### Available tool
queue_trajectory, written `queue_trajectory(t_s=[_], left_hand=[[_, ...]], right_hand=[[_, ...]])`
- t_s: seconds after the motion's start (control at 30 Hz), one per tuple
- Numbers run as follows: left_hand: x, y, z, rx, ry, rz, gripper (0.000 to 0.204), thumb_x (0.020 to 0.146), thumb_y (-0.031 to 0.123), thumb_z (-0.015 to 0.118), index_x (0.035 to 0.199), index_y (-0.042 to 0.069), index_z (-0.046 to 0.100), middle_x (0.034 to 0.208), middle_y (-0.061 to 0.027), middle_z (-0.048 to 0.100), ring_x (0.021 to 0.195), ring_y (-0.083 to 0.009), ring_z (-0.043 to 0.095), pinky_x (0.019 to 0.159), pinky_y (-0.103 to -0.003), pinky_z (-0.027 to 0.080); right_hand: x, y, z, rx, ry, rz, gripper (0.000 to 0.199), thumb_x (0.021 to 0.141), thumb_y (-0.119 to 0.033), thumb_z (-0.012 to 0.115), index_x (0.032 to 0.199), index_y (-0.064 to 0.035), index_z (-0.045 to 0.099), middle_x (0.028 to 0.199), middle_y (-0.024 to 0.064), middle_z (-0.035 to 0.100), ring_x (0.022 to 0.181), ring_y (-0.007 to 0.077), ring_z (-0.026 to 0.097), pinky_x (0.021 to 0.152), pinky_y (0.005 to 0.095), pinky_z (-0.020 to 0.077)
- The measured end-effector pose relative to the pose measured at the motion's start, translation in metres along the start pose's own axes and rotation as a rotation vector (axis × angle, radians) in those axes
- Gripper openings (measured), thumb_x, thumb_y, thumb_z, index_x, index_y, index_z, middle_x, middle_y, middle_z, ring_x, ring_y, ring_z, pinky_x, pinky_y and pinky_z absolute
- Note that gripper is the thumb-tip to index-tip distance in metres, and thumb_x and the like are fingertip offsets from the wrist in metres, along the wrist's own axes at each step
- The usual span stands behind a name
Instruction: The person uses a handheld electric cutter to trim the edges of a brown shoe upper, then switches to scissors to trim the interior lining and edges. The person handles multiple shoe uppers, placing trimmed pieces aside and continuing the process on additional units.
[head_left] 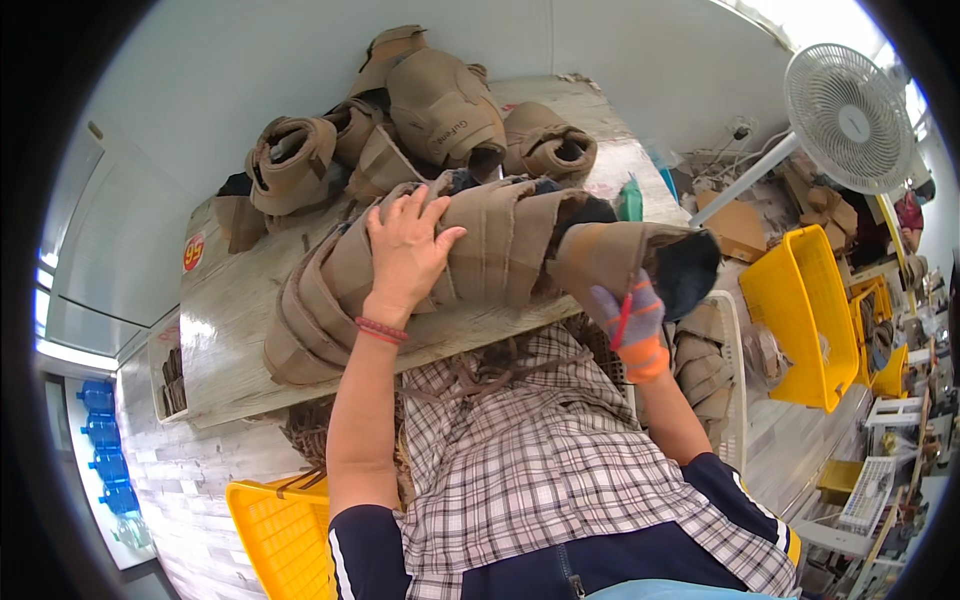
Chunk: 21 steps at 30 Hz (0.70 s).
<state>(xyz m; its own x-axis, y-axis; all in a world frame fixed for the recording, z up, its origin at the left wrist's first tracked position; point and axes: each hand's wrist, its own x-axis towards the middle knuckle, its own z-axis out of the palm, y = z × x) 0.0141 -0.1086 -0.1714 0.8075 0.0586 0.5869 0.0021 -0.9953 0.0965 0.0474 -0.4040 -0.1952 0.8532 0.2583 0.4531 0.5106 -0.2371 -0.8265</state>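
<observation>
A long row of nested tan shoe uppers (480,240) lies across the front of the table, their edges overlapping. My left hand (408,240), bare and with a red bracelet at the wrist, rests on top of the row with its fingers spread. At the row's right end, a single tan upper (605,250) with a dark lining sticks out past the table edge. My right hand (638,325), in a grey-purple and orange glove, is closed around a thin red-handled tool (623,318) against this upper. Its tip and some fingers are hard to make out.
More curled tan uppers (440,105) are heaped at the back of the table (225,330). A green bottle-like object (631,200) stands near its right edge. To the right are a white fan (850,120), a yellow crate (800,315) and a white basket (735,390). Another yellow crate (265,530) sits lower left.
</observation>
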Motion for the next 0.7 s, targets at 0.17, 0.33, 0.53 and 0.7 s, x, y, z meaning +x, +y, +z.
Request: queue_trajectory(t_s=[0.17, 0.33, 0.53, 0.7], left_hand=[[-0.003, 0.003, -0.011, -0.071, -0.016, -0.027, 0.045, 0.082, 0.041, 0.059, 0.116, 0.011, 0.058, 0.124, -0.0106, 0.053, 0.112, -0.0272, 0.046, 0.097, -0.047, 0.028], [-0.006, -0.005, -0.017, -0.229, 0.002, -0.101, 0.046, 0.076, 0.031, 0.065, 0.117, 0.011, 0.056, 0.119, -0.0096, 0.057, 0.11, -0.0272, 0.049, 0.096, -0.042, 0.03], [0.01, -0.047, -0.046, -0.625, 0.102, -0.227, 0.022, 0.075, 0.001, 0.06, 0.096, 0.004, 0.061, 0.107, -0.0133, 0.057, 0.102, -0.0303, 0.053, 0.085, -0.035, 0.044], [0.029, -0.154, -0.077, 0.547, 0.308, -0.248, 0.031, 0.072, 0.013, 0.068, 0.101, 0.007, 0.061, 0.115, -0.0137, 0.05, 0.103, -0.034, 0.049, 0.086, -0.044, 0.04]], right_hand=[[0.045, 0.019, 0.055, 0.517, -0.106, 0.206, 0.046, 0.076, -0.002, 0.068, 0.119, 0.0021, 0.05, 0.105, 0.0082, 0.062, 0.091, 0.0154, 0.059, 0.079, 0.0293, 0.0487], [0.073, 0.052, 0.089, 0.892, -0.262, 0.303, 0.044, 0.079, -0.003, 0.061, 0.121, -0.0017, 0.048, 0.109, 0.0081, 0.059, 0.097, 0.0197, 0.059, 0.081, 0.0315, 0.0504], [0.03, 0.104, 0.111, 0.888, -0.043, 0.334, 0.023, 0.091, -0.02, 0.052, 0.104, -0.0004, 0.051, 0.093, 0.0053, 0.058, 0.08, 0.016, 0.057, 0.07, 0.0262, 0.0471], [0.008, 0.124, 0.081, 0.844, -0.065, 0.328, 0.04, 0.091, -0.037, 0.05, 0.115, -0.0049, 0.05, 0.078, -0.0011, 0.057, 0.062, 0.0075, 0.051, 0.051, 0.0189, 0.0389]])
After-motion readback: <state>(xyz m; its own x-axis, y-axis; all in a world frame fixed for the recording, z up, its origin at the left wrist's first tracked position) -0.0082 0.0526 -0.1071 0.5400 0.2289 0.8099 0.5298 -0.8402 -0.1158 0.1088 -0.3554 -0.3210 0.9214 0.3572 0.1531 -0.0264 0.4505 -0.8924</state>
